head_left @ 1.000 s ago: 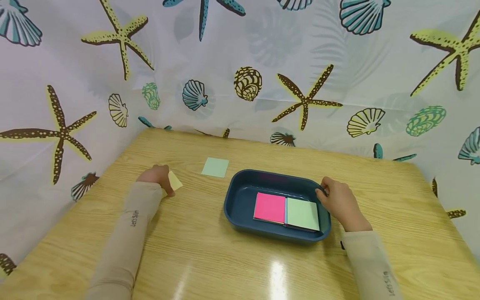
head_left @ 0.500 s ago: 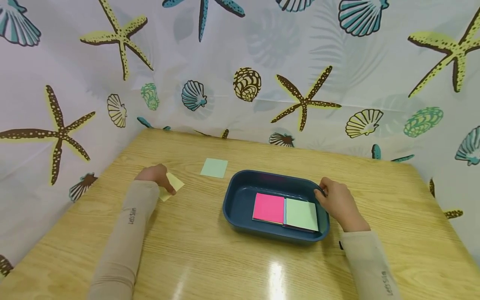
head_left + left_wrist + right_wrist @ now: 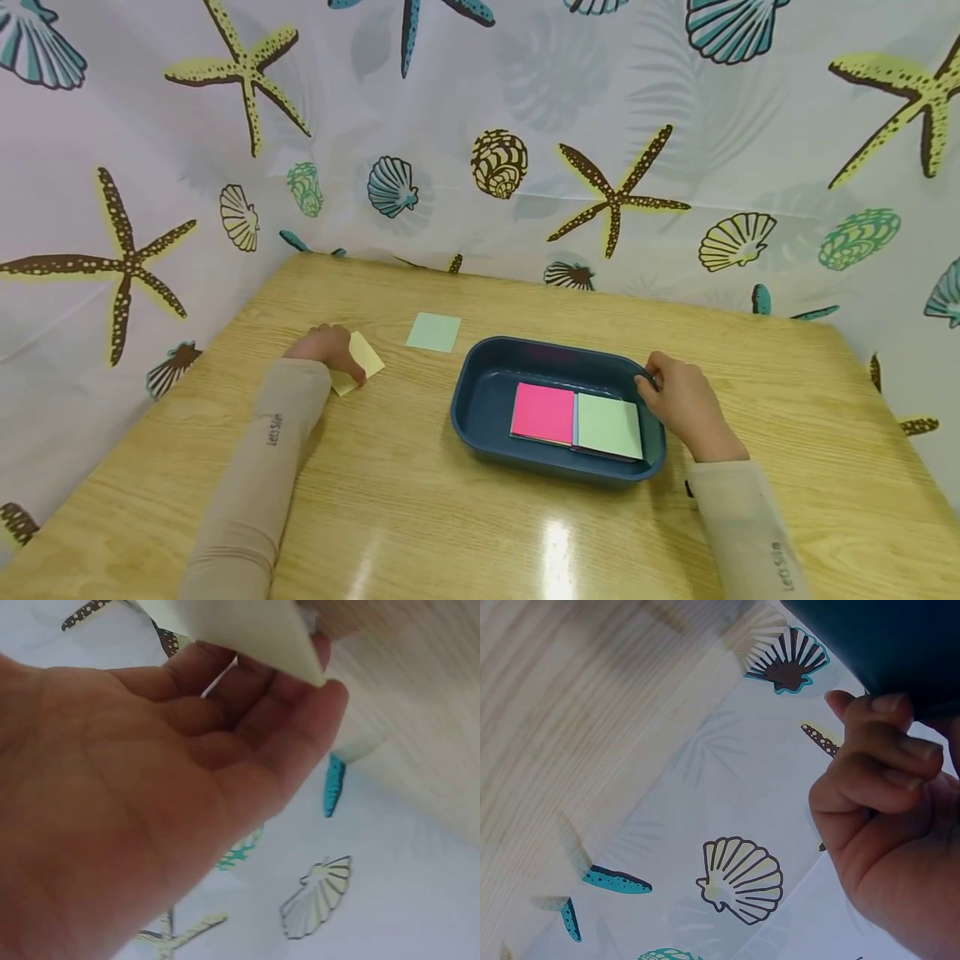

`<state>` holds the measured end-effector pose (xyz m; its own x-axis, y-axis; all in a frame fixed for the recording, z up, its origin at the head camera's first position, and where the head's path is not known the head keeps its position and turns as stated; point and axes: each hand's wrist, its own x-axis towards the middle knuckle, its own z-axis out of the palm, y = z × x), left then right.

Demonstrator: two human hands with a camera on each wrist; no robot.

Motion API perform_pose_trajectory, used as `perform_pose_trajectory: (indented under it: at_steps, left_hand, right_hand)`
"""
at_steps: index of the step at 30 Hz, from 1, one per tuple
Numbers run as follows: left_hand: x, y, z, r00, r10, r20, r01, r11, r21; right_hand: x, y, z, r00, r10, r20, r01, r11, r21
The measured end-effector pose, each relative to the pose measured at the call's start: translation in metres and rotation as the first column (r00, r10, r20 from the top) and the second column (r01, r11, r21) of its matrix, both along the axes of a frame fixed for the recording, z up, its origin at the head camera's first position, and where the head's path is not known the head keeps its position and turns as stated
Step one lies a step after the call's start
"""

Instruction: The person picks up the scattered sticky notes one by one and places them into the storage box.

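My left hand (image 3: pixel 326 346) holds a pale yellow sticky note (image 3: pixel 366 355) at the left of the table. In the left wrist view the note (image 3: pixel 240 630) lies across the curled fingers (image 3: pixel 262 712), its far part out of frame. My right hand (image 3: pixel 682 407) pinches the right rim of a dark blue oblong box (image 3: pixel 480 417). Up close, the right wrist view shows the bent fingers (image 3: pixel 877 761) against the box's edge (image 3: pixel 900 652). Inside the box, a pink stack of sticky notes (image 3: pixel 543 412) sits beside a pale green stack (image 3: pixel 609 427).
A single mint green sticky note (image 3: pixel 433 332) lies flat on the wooden table (image 3: pixel 420 500), behind and left of the box. White cloth (image 3: pixel 442 75) printed with shells and starfish hangs along the table's back and sides.
The left hand has shifted slightly right with the yellow note, and more of the note shows. My right hand stays on the box rim.
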<state>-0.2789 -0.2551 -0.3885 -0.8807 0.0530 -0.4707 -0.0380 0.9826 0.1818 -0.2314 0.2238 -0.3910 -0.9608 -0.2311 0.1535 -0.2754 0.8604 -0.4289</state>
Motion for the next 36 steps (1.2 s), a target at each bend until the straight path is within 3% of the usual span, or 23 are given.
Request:
perform_pose_trajectory:
  at_steps: [2,10,17,20,24,27,31,33,34,36]
  left_hand:
    - [-0.001,0.006,-0.002,0.999,-0.019,-0.029,0.019,1.000,0.002]
    - [0.004,0.018,-0.003,0.995,0.046,-0.085,-0.045,0.999,0.008]
    - [0.008,0.027,0.004,0.993,-0.006,-0.119,0.001,0.999,-0.039]
    - [0.012,0.033,0.008,0.980,-0.038,-0.193,0.026,0.998,-0.064]
    - [0.018,0.047,0.022,0.932,-0.069,-0.356,0.062,0.998,-0.031]
    - [0.024,0.066,0.037,0.879,-0.125,-0.459,0.160,0.986,0.037]
    - [0.033,0.106,0.053,0.787,-0.276,-0.552,0.377,0.923,0.075]
    - [0.035,0.129,0.060,0.749,-0.360,-0.557,0.465,0.884,0.054]
    - [0.036,0.141,0.062,0.736,-0.401,-0.546,0.499,0.866,0.037]
    - [0.036,0.165,0.066,0.726,-0.483,-0.490,0.551,0.835,-0.007]
  right_hand:
    - [0.000,0.001,0.001,1.000,-0.003,0.002,0.003,1.000,-0.001]
    - [0.000,0.001,0.001,1.000,0.000,-0.021,0.000,1.000,-0.008]
    - [-0.001,0.003,0.000,1.000,-0.003,-0.018,0.002,1.000,-0.011]
    - [-0.001,0.003,0.001,1.000,-0.006,-0.014,0.005,1.000,-0.014]
    - [-0.001,0.002,0.002,1.000,-0.006,-0.009,0.005,1.000,-0.022]
    - [-0.001,0.002,0.003,1.000,-0.003,-0.007,0.003,1.000,-0.019]
    - [-0.001,0.002,0.001,1.000,-0.006,-0.009,0.006,1.000,-0.015]
    - [-0.001,0.003,0.000,1.000,-0.012,-0.012,0.011,1.000,-0.014]
    - [-0.001,0.003,0.000,1.000,-0.015,-0.013,0.015,1.000,-0.013]
    - [-0.001,0.004,0.001,1.000,-0.024,-0.015,0.024,1.000,-0.011]
